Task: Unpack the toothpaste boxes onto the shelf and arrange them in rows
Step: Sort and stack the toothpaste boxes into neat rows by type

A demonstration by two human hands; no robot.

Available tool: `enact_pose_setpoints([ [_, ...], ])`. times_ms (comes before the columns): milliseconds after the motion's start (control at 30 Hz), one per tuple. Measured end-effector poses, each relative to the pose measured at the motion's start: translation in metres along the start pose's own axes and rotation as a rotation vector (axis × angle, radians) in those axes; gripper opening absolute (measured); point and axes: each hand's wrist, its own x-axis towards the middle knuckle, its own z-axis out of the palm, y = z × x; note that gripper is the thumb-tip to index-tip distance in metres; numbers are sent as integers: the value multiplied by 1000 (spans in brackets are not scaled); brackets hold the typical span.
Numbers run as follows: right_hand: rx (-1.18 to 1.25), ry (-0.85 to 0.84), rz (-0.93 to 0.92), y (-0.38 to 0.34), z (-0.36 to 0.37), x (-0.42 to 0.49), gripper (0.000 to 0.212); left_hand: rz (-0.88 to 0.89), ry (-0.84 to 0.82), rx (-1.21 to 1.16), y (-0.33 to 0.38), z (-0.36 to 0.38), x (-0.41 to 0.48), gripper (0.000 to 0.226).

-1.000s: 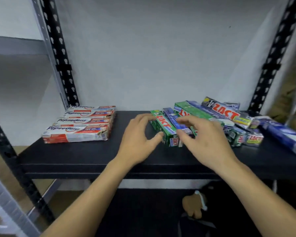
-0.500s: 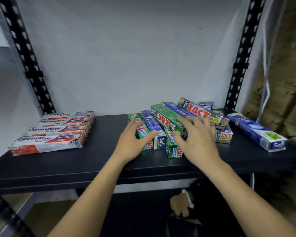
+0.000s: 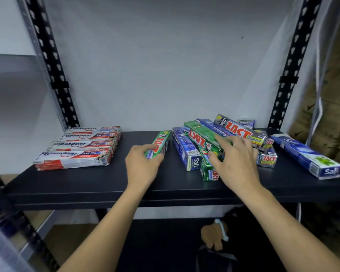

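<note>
Toothpaste boxes [image 3: 197, 134] (Pepsodent, Zact, Safi)

Only body in shot: left hand [image 3: 143, 165] and right hand [image 3: 236, 163], each on a forearm that's bare from the wrist to the bottom frame edge: left forearm [image 3: 106, 228], right forearm [image 3: 283, 222]. Slim build, smooth skin, wrists narrow against the palms, fingers [image 3: 223, 141] long and fairly thin; knuckles show faintly on the back of the right hand. Nail detail is too blurred to call, and the upper arms are cut off by the frame.
</note>
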Motion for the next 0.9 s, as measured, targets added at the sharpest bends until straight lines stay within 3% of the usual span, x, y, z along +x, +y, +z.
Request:
enact_pose_setpoints([
  [200,-51,15,-16,-6,-5,-2,54,61,33,53,-23,-36,-4,24],
  [400,83,133,-252,-46,-3,-20,42,180,-20,274,-37,-53,-11,60],
  [500,194,1,-394,-65,7,-28,42,190,-39,288,-40,-59,-12,57],
  [600,275,-200,-443,-77,20,-31,52,208,-158,283,-39,-74,-10,52],
  [733,209,-315,-515,-86,40,-20,57,271,-314,243,-44,-94,-7,50],
  [900,146,-368,-507,-105,63,0,49,473,-226,378,-54,-97,1,46],
])
